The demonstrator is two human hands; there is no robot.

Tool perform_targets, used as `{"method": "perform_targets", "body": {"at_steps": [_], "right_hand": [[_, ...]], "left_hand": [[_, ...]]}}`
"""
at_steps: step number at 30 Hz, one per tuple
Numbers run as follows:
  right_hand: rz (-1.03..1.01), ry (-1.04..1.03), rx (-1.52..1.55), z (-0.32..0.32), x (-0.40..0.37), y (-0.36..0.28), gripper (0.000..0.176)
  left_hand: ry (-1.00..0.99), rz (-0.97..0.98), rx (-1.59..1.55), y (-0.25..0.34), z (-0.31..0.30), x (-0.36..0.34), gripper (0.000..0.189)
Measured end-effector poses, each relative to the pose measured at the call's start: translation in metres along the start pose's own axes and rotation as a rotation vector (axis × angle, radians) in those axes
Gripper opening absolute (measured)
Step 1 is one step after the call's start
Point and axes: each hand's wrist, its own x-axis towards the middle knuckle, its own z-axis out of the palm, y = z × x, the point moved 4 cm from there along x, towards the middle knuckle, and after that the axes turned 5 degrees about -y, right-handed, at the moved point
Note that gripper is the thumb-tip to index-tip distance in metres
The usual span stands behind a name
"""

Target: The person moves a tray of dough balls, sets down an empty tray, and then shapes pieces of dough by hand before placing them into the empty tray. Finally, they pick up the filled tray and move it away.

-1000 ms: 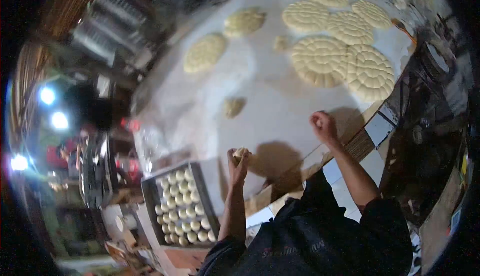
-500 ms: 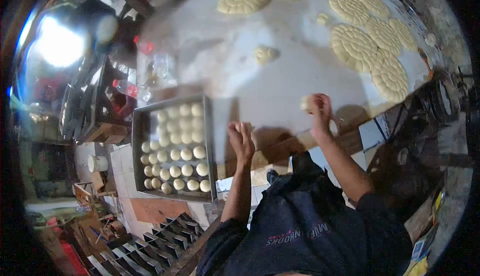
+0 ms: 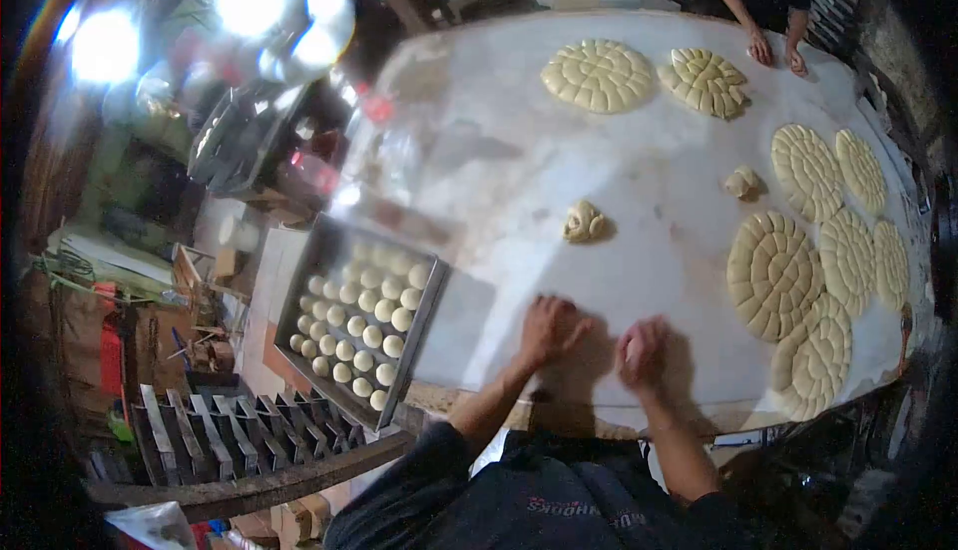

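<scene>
My left hand (image 3: 552,332) is low over the floured tabletop near its front edge, fingers apart and nothing visible in it. Beside it on the right, my right hand (image 3: 644,352) is curled closed; a pale bit of the dough ball (image 3: 631,349) appears at its fingers, the rest being hidden. Ahead of both hands rests a rough lump of dough (image 3: 584,222). To the left, a metal tray (image 3: 417,325) holds rows of round dough balls (image 3: 356,326).
Large scored dough rounds (image 3: 773,275) lie along the table's (image 3: 489,251) right side, with two more (image 3: 599,76) at the far side. A smaller dough lump (image 3: 742,184) sits between. A co-worker's hands (image 3: 776,54) rest at the far right edge. Plastic bottles (image 3: 317,173) stand left.
The view has shifted, bringing a co-worker into sight. My hands have come closer together over the table; my right hand, with the dough ball, has lowered towards the surface.
</scene>
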Motion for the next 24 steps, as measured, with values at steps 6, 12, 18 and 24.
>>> {"method": "perform_targets", "body": {"at_steps": [6, 12, 18, 24], "right_hand": [[-0.207, -0.174, -0.053, -0.041, -0.033, 0.058, 0.013], [0.006, 0.141, -0.097, -0.031, 0.084, 0.037, 0.009], [-0.323, -0.194, -0.036, -0.033, 0.005, 0.040, 0.015], [0.120, 0.077, -0.298, -0.036, 0.090, 0.073, 0.007]], "left_hand": [[-0.569, 0.079, 0.352, -0.005, -0.056, -0.044, 0.016], [0.147, -0.089, 0.030, -0.038, -0.036, 0.060, 0.020], [0.025, 0.172, 0.068, -0.013, -0.039, -0.043, 0.019], [0.243, -0.073, 0.172, -0.093, -0.069, 0.006, 0.014]]}}
